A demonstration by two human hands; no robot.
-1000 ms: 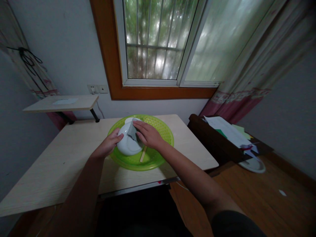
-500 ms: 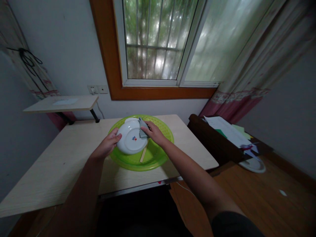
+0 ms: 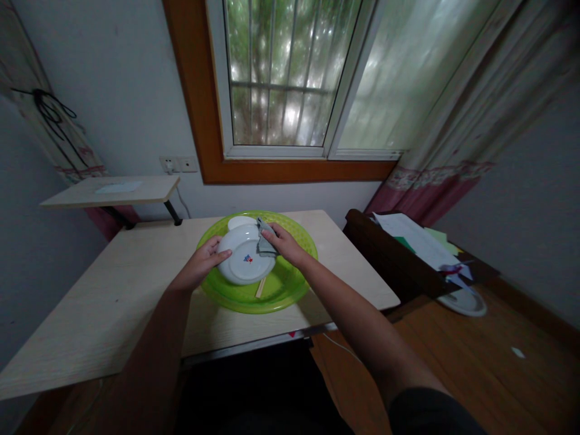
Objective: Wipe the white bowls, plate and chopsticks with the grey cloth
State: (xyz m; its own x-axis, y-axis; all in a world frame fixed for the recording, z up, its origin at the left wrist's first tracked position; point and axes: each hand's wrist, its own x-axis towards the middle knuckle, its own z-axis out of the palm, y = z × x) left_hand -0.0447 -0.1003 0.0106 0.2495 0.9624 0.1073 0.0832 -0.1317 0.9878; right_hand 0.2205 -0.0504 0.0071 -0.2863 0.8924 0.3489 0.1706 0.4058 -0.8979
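A white plate (image 3: 240,269), its underside with a small blue and red mark facing me, is tilted above a round green basin (image 3: 254,307). My left hand (image 3: 206,261) grips its left edge, thumb on the underside. In my right hand (image 3: 283,243) is a grey cloth (image 3: 266,241), pressed against the plate's right side. Part of another white dish (image 3: 241,222) shows behind the plate, inside the basin. Pale chopsticks (image 3: 260,288) lie in the basin, partly hidden by the plate.
The basin stands on a light wooden table (image 3: 149,281). A small raised shelf (image 3: 158,190) is at the back left. To the right is a dark brown piece of furniture (image 3: 385,254) with papers (image 3: 417,238) on it. A barred window (image 3: 290,78) is ahead.
The plate has shifted slightly right and tipped a little, with the left hand following. The cloth in my right hand has moved slightly right and down along the plate's edge.
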